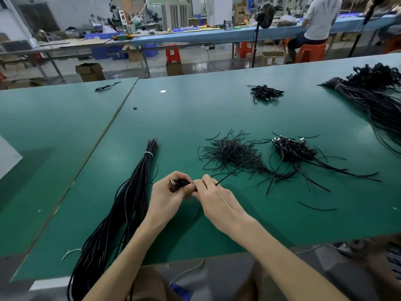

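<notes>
My left hand (171, 193) grips a small coiled black cable (181, 184) with a metal plug at its left end, just above the green table (217, 118). My right hand (213, 195) pinches a thin black tie (236, 170) at the coil; the tie's free end sticks out up and to the right. Both hands meet in the middle near the front edge. A long bundle of black cables (130, 196), bound with a white tie near its top, lies to the left of my hands and hangs over the front edge.
A loose heap of black ties (232, 152) lies beyond my hands, with a pile of coiled cables (293, 149) to its right. A smaller pile (265, 93) and a large cable bundle (377, 101) sit farther back right. A person sits at a far bench.
</notes>
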Motion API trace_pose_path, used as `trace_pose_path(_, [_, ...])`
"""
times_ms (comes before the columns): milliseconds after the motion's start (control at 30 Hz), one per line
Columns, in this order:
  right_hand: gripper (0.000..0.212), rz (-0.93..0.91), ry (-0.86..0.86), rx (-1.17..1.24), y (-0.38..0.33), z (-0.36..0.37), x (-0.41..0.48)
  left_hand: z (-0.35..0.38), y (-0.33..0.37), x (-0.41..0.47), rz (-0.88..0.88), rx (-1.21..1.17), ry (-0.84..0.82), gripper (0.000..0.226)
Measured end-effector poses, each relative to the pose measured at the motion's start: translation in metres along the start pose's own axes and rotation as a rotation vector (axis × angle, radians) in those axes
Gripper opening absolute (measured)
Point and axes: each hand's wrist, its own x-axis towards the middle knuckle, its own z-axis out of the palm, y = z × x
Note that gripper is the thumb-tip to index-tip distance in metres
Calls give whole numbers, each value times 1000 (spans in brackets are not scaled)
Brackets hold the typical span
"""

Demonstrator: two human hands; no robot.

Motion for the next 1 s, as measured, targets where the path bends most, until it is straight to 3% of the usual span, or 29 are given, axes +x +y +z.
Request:
trace_pose_path(133, [35,23,130,86,8,-1,-12,10,11,4,76,116,-63,21])
trace_pose_path(233, [38,61,181,141,7,-2,-13,14,14,10,2,-8,-81,21])
trace_pose_path(400, [21,96,157,163,8,-3,-14,16,6,9,-158,-203,-103,4])
trace_pose_path(500, [15,104,114,155,9,-3,-15,12,4,10,-234,-213,-156,18])
trace_pose_path(633, [17,149,79,195,11,-3,-16,-1,13,13,-202,33,-264,37])
trace_pose_path(767, [15,205,131,293,11,-6,-14,-11,24,3,-201,638,-340,37])
trace_pose_path(867, [16,213,131,309,11,-5,-13,4,33,-11,-220,870,-459,40])
trace_pose_path(1000, [18,244,128,326,14,-3,-13,22,43,-15,-292,988,-455,14])
